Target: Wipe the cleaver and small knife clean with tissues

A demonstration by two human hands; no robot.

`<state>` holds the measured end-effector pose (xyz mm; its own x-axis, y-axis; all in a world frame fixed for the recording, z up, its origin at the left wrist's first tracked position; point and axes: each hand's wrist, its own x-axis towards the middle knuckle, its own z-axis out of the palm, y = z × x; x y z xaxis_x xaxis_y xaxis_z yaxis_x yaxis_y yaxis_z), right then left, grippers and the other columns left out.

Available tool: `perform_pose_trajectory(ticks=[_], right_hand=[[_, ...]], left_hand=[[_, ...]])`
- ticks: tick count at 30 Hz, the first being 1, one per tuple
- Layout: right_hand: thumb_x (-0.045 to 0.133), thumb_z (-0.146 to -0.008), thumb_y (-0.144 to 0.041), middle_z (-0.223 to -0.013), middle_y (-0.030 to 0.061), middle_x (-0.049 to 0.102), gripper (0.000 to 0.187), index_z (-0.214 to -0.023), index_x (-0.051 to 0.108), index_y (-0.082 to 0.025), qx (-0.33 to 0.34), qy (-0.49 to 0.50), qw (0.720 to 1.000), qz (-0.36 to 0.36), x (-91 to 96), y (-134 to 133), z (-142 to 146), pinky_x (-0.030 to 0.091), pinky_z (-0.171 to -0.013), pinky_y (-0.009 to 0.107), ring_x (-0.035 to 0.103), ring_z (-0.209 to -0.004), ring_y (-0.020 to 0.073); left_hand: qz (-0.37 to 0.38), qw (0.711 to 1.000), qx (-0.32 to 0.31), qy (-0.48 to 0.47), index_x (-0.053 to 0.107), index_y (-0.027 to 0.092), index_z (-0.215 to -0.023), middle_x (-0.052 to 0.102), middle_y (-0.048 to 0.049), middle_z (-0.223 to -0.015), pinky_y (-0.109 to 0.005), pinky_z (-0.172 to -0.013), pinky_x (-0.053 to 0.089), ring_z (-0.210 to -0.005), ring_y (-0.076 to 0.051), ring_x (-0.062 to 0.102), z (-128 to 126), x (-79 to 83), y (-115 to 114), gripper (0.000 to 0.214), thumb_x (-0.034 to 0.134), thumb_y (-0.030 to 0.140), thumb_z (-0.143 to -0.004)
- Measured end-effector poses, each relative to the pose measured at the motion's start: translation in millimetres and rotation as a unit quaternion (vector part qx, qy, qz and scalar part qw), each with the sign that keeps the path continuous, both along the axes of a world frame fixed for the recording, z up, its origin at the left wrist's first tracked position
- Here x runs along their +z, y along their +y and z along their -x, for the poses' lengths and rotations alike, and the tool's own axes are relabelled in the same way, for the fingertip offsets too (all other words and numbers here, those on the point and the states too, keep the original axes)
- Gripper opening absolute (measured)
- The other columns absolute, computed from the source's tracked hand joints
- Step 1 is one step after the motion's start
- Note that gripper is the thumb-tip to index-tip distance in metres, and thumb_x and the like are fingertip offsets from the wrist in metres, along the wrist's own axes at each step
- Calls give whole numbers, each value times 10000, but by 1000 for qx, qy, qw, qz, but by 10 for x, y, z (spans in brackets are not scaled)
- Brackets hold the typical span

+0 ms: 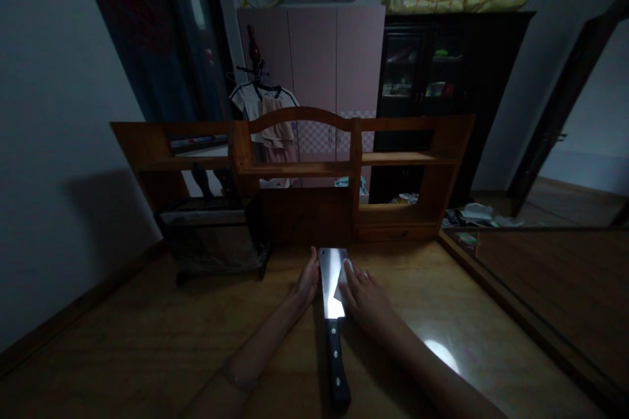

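Note:
A cleaver with a shiny broad blade and a black riveted handle points away from me, its handle end nearest me. My left hand grips the blade's left edge, thumb up near the far corner; its other fingers are mostly hidden. On the blade's right side, my right hand presses a small white piece of cloth or tissue against the metal. How the fingers hold that piece is partly hidden. Beneath lies the wooden tabletop.
A dark knife block with black handles stands at the left. Behind it, a wooden shelf unit spans the table's back. To the right runs a raised wooden edge. Farther off are a pink wardrobe and a dark cabinet.

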<state>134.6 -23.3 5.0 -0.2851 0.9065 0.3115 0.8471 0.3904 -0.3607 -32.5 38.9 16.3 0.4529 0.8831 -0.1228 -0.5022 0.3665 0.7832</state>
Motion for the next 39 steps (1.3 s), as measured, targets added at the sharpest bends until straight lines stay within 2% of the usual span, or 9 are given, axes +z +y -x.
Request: perform_pose_trajectory(ticks=[3, 6, 16, 19, 23, 26, 29, 35, 39], right_hand=[[246, -997, -474, -1541, 204, 274, 659, -1485, 289, -34, -29, 2, 1000, -10, -9, -34, 59, 269, -1137, 524, 266, -1427, 335], [248, -998, -474, -1562, 175, 230, 645, -1487, 298, -55, -16, 6, 999, -28, 29, -77, 121, 239, -1159, 515, 209, -1448, 317], [249, -1024, -387, -1590, 37, 179, 538, -1528, 177, -213, 190, 16, 982, 13, 313, -202, 141, 180, -1203, 432, 143, -1467, 190], [294, -1023, -329, -1557, 20, 288, 488, -1504, 262, -254, 241, 42, 969, 28, 404, -216, 127, 215, -1192, 434, 227, -1446, 185], [421, -992, -333, -1414, 1, 526, 388, -1368, 513, -302, 286, 112, 950, 58, 452, -187, 74, 355, -1126, 406, 441, -1341, 203], [506, -946, -429, -1303, 20, 626, 348, -1224, 651, -277, 274, 171, 941, 98, 416, -123, -13, 426, -1069, 413, 539, -1255, 237], [529, -916, -492, -1248, 49, 658, 377, -1149, 699, -249, 226, 193, 949, 105, 342, -33, -132, 474, -1018, 439, 598, -1184, 263], [499, -944, -439, -1273, 86, 637, 367, -1193, 674, -233, 118, 140, 982, 43, 222, 94, -248, 513, -960, 455, 636, -1120, 297], [453, -977, -366, -1346, 82, 586, 352, -1244, 637, -229, 133, 115, 984, 16, 245, 59, -152, 482, -1013, 403, 594, -1191, 259]], left_hand=[[-2, 1000, -6, -2, 621, 53, -1208, 712, -176, -1087, -386, -986, 457, -1081, -298, 649, 8, -51, 30, 705, 350, 634, -915], [0, 1000, -5, -15, 611, 53, -1220, 710, -172, -1096, -387, -1007, 441, -1096, -296, 641, 13, -68, 41, 706, 359, 637, -912], [26, 999, 4, -18, 633, 47, -1138, 731, -176, -996, -348, -955, 473, -983, -251, 690, -12, 30, -4, 699, 270, 612, -943], [24, 1000, 7, -3, 658, 66, -1079, 741, -158, -945, -319, -883, 505, -913, -236, 706, -10, 37, -11, 682, 288, 621, -936], [17, 1000, 12, 16, 665, 106, -1056, 746, -127, -904, -276, -745, 531, -835, -212, 715, 8, 10, 3, 659, 279, 626, -935], [-1, 1000, 9, 26, 666, 102, -1057, 746, -131, -898, -270, -723, 530, -828, -214, 715, 24, -25, 16, 655, 302, 631, -929], [1, 1000, 9, 21, 658, 106, -1094, 747, -128, -917, -284, -755, 532, -852, -219, 712, 26, -27, 12, 641, 312, 621, -932], [9, 999, 7, 39, 618, 57, -1180, 744, -154, -892, -298, -703, 532, -746, -231, 713, -4, 70, -42, 699, 280, 618, -937], [13, 999, 7, 45, 619, 48, -1168, 744, -146, -844, -302, -694, 531, -685, -221, 704, -13, 115, -73, 698, 264, 607, -945]])
